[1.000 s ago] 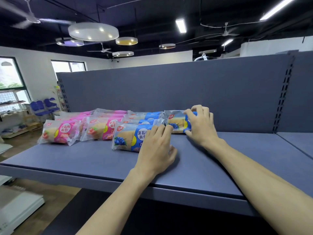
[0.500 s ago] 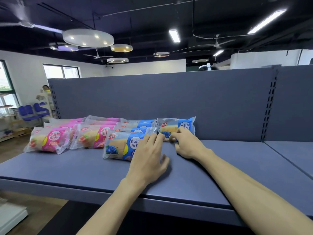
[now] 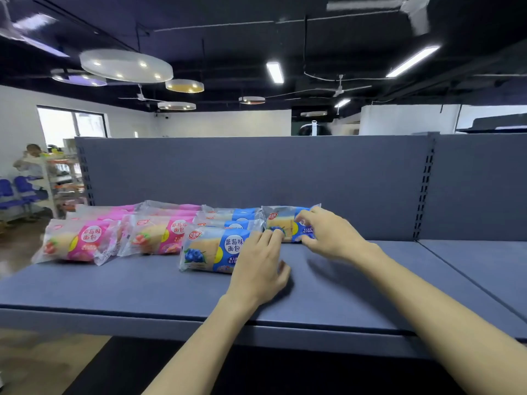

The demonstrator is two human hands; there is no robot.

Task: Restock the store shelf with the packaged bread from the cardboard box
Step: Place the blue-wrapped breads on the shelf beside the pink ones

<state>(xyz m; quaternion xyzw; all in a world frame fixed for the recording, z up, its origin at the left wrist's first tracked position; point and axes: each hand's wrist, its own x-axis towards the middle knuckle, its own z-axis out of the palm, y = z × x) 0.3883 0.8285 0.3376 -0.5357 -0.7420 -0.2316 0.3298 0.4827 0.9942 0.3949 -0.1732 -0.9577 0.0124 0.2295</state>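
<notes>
Far to the left of both hands, pink bread packets [image 3: 77, 240] lie in rows on the grey shelf [image 3: 114, 283], a second pink front packet [image 3: 156, 235] just beside the first. Next comes the blue row; its front blue packet [image 3: 211, 249] lies under the fingertips of the left hand [image 3: 258, 269], which rests palm down with fingers nearly flat and loosely spread, pressing the packet's right end rather than gripping it. Just right of that hand, against the shelf's back panel [image 3: 285, 172], the right hand [image 3: 328, 235] curls around the far blue packet [image 3: 281, 220], thumb below and fingers above its right end, pinching it. The cardboard box is out of view.
</notes>
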